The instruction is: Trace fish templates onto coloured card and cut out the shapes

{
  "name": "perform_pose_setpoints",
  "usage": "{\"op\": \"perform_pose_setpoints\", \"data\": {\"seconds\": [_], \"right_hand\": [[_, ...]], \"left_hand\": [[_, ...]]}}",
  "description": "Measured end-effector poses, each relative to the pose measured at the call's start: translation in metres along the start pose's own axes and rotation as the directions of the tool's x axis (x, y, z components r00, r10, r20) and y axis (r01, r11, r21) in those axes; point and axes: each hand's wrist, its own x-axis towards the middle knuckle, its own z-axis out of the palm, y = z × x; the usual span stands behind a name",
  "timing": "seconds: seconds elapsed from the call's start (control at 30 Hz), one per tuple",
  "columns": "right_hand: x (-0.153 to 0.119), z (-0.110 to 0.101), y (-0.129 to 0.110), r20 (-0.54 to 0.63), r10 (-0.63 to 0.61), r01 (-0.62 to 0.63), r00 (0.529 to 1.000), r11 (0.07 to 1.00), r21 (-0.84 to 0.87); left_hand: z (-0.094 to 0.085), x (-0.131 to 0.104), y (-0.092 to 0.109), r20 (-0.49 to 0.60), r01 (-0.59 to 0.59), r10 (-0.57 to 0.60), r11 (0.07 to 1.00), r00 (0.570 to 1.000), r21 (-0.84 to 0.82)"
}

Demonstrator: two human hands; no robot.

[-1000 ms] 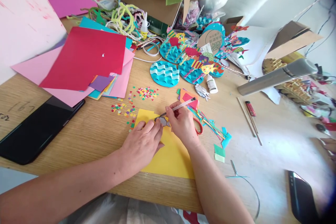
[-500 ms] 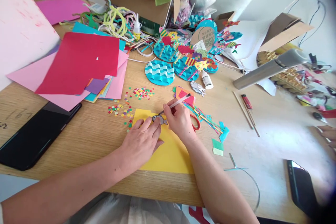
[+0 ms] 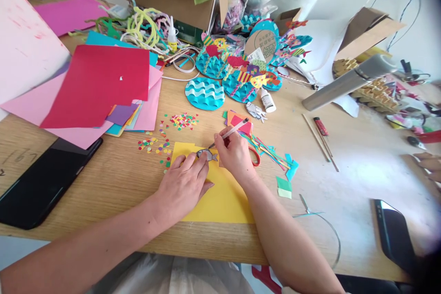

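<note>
A yellow sheet [image 3: 223,197] lies on the wooden table [image 3: 138,206], with a small grey paper fish [image 3: 207,155] on its upper edge. My left hand [image 3: 186,183] is spread flat on the sheet, its fingertips pressing on the fish. In my right hand [image 3: 236,154] a white pencil [image 3: 236,127] is pinched, its tip touching down at the fish's upper edge. Red-handled scissors [image 3: 255,156] lie partly hidden behind my right hand.
Paper confetti [image 3: 184,121], thin paper strips [image 3: 268,149] and stacked coloured sheets [image 3: 103,82] surround the work. Phones lie left [image 3: 44,183] and right [image 3: 394,234]. Blue fish decorations [image 3: 205,94] and a grey cylinder [image 3: 347,83] stand farther back. Another person's hand [image 3: 429,165] shows at the right edge.
The view has shifted slightly, moving the table items a little left. The pencil tip has moved slightly along the fish's upper edge; both hands keep nearly the same pose.
</note>
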Motion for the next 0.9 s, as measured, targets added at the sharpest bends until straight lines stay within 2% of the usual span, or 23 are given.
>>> {"op": "perform_pose_setpoints", "data": {"seconds": [0.57,0.9], "right_hand": [[-0.001,-0.005,-0.001,0.019,0.015,-0.013,1.0,0.997,-0.075],[-0.015,-0.013,0.0,0.047,0.0,-0.001,0.999,0.999,0.033]], "left_hand": [[-0.002,0.003,0.0,0.005,-0.014,0.014,1.0,1.0,-0.001],[0.001,0.002,-0.001,0.002,0.006,-0.006,0.999,1.0,-0.037]]}}
